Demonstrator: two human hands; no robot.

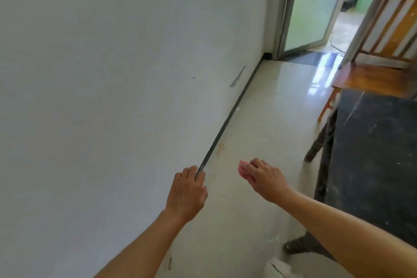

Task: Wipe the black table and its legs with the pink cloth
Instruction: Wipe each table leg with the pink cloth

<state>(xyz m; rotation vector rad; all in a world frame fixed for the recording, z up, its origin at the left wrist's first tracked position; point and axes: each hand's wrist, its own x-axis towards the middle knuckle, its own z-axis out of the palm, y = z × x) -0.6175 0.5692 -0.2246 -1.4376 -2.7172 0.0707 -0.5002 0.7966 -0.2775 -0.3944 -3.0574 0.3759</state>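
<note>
The black table (372, 146) stands at the right, its dusty top scratched, with two worn legs showing: a far leg (320, 140) and a near leg (300, 245). My right hand (264, 178) hovers over the floor to the left of the table and grips a bunched pink cloth (243, 169), which sticks out past the fingers. My left hand (187, 192) is held out near the wall, fingers loosely curled and holding nothing. Neither hand touches the table.
A white wall (112, 97) fills the left, with a dark skirting strip (228, 119) along the glossy pale floor (266, 119). A wooden chair (381, 52) stands behind the table. A glass door (316, 4) is open at the back. A white object (293, 266) sits low by the near leg.
</note>
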